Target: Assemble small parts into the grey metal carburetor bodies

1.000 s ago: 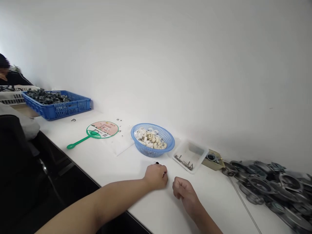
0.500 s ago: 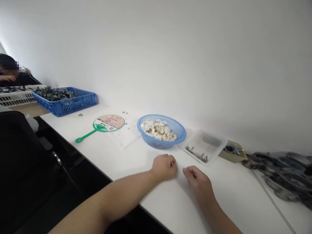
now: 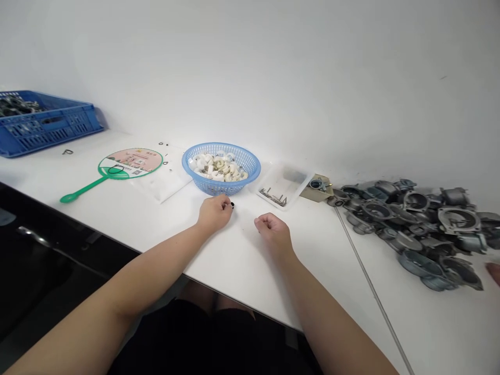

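My left hand (image 3: 214,213) is closed in a pinch above the white table, just in front of a blue plastic basket (image 3: 222,147). A small black piece (image 3: 233,204) shows at its fingertips, too small to name. The basket holds many white and cream plastic parts (image 3: 219,167). To the right, my right hand (image 3: 274,233) is also closed, thumb against curled fingers; whatever it may hold is hidden. Beyond that hand stands a clear plastic tub (image 3: 289,179) with thin metal pins (image 3: 273,197) in it. The two hands are apart.
Grey metal castings (image 3: 422,224) are heaped at the right, past a seam in the table. A small yellowish box (image 3: 317,192) with metal parts adjoins the tub. A green-handled fan (image 3: 133,162) and a blue crate (image 3: 54,125) are at the left.
The view has swung right and down, so more castings show and the person at the far left is out of sight. Both hands stay closed; the black piece at my left fingertips shows more clearly.
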### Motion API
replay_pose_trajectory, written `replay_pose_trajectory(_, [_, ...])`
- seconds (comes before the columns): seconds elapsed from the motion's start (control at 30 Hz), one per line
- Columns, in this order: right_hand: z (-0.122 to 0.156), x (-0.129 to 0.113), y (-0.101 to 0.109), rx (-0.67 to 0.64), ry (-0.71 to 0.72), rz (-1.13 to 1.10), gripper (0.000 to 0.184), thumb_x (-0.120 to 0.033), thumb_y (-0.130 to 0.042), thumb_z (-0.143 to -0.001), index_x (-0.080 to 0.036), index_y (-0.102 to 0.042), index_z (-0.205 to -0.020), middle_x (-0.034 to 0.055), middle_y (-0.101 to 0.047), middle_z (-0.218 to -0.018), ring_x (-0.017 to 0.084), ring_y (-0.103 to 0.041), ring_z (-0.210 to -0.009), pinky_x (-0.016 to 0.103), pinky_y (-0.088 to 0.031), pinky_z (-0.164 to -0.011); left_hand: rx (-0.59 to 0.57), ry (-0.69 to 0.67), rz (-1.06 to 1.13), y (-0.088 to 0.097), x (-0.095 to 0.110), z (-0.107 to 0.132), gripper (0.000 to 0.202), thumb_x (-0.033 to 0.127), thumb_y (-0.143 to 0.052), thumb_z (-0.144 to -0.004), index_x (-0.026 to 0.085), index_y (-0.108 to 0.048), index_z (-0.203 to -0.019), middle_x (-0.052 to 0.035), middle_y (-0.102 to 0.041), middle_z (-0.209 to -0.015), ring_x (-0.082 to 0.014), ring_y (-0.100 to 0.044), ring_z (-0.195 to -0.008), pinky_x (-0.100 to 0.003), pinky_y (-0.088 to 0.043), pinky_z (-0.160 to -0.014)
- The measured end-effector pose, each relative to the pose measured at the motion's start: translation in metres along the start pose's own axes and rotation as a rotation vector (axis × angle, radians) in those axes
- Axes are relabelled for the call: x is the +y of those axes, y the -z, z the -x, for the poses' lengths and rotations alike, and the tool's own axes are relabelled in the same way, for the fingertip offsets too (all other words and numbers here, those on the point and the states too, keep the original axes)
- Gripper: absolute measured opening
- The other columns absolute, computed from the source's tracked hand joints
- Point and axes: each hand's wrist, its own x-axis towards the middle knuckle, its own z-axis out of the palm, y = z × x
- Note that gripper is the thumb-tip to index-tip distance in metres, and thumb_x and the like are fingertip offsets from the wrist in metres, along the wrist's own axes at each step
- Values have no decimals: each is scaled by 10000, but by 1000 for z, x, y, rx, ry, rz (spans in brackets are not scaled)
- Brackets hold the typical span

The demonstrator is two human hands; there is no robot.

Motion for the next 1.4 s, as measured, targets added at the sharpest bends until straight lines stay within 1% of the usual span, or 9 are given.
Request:
replay_pose_trajectory(0.23, [-1, 1, 8, 38, -14, -10, 242, -407, -569, -704, -193, -506, -611, -47, -416, -528, 100, -339, -496, 232, -293, -489, 18, 140, -67, 3, -4, -4, 192, 181, -489, -726, 205, -606, -876, -20, -669, -778, -190, -605, -773, -281, -440, -667])
replay_pose_trajectory(0.37, [-2, 3, 13, 77, -23, -4, 251, -414, -569, -705, -196, -502, -601, -51, -406, -507, 100, -337, -475, 239, -298, -495, -14, 146, -98, 0, -3, -5, 213, 178, -511, -721, 208, -597, -914, -15, -666, -796, -178, -604, -768, -273, -441, -676])
replay_pose_trajectory(0.6, [-8, 9, 19, 100, -36, 46, 243, -424, -556, -683, -200, -530, -593, -46, -442, -487, 110, -371, -464, 245, -322, -503, -54, 109, -147, -7, -3, -5, 299, 309, -611, -704, 204, -576, -981, -40, -644, -904, -203, -593, -819, -292, -429, -665])
replay_pose_trajectory(0.77, [-11, 6, 19, 92, -27, 84, 248, -441, -548, -676, -202, -549, -606, -39, -469, -493, 120, -393, -475, 249, -328, -506, -42, 88, -157, -8, -2, -6, 251, 354, -613, -732, 186, -590, -917, -49, -640, -780, -218, -596, -767, -309, -418, -648])
replay_pose_trajectory(0.97, [-10, -5, 21, 105, 1, 103, 273, -467, -540, -689, -204, -532, -619, -19, -511, -543, 148, -443, -534, 261, -337, -525, 32, 35, -165, -3, 5, -8, 194, 377, -590, -746, 203, -622, -825, -24, -643, -693, -198, -602, -701, -296, -431, -624])
replay_pose_trajectory(1.07, [-10, -8, 20, 138, 0, 129, 283, -483, -515, -694, -209, -552, -638, -12, -541, -557, 158, -467, -534, 264, -346, -518, 111, 4, -181, 10, 8, -3, 186, 370, -556, -775, 213, -625, -846, -21, -649, -736, -182, -604, -730, -285, -446, -662])
replay_pose_trajectory(1.17, [-10, -11, 19, 170, 5, 160, 284, -487, -504, -690, -215, -553, -624, -15, -523, -526, 153, -450, -500, 261, -340, -489, 214, 13, -210, 35, 0, 5, 218, 371, -490, -827, 209, -616, -899, -32, -649, -801, -159, -599, -761, -267, -451, -724])
replay_pose_trajectory(1.27, [-11, -14, 18, 190, 0, 177, 295, -499, -490, -687, -222, -548, -603, -17, -513, -513, 152, -440, -486, 263, -340, -476, 308, 92, -257, 66, -26, 6, 245, 358, -438, -857, 190, -596, -940, -43, -641, -833, -150, -589, -751, -272, -449, -750])
replay_pose_trajectory(1.4, [-16, -13, 22, 169, 21, 221, 306, -522, -482, -684, -238, -548, -593, -13, -520, -503, 174, -473, -498, 277, -361, -488, 347, 266, -335, 105, -78, -10, 248, 363, -474, -824, 181, -583, -953, -49, -643, -819, -197, -593, -774, -312, -449, -698])
